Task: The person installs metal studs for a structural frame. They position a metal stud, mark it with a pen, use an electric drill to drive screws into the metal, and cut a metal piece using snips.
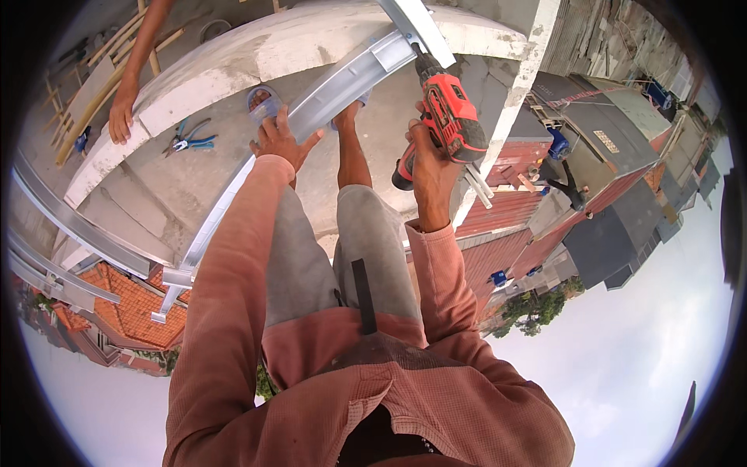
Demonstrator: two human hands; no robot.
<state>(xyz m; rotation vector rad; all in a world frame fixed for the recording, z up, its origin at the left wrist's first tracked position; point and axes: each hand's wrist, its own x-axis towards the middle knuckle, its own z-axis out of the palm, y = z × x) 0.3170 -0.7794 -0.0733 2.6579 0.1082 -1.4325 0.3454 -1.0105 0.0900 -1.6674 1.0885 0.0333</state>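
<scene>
Concrete floor (226,121) under metal beam (342,89). Right hand (432,171) clasps heavy-looking drill (454,117), best held by its handle; left hand (280,142) spreads over beam.

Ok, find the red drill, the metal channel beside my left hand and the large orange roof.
Red drill (449,115): head view, motor housing.
Metal channel (336,92): head view, broad face.
Orange roof (138,310): head view, tiled slope.

Metal channel (342,86): slants from far right to near left; crosses the concrete ledge (233,54); meets a second channel (426,35) at its far end
Left hand (280,142): over the first channel's middle stretch
Drill (459,117): in the right hand (434,167); its nose at that junction
Pliers (185,145): on the floor (381,159); left of the feet (263,101)
Co-worker's hand (121,115): at the ledge's left stretch
Roofs (611,233): off to the right
</scene>
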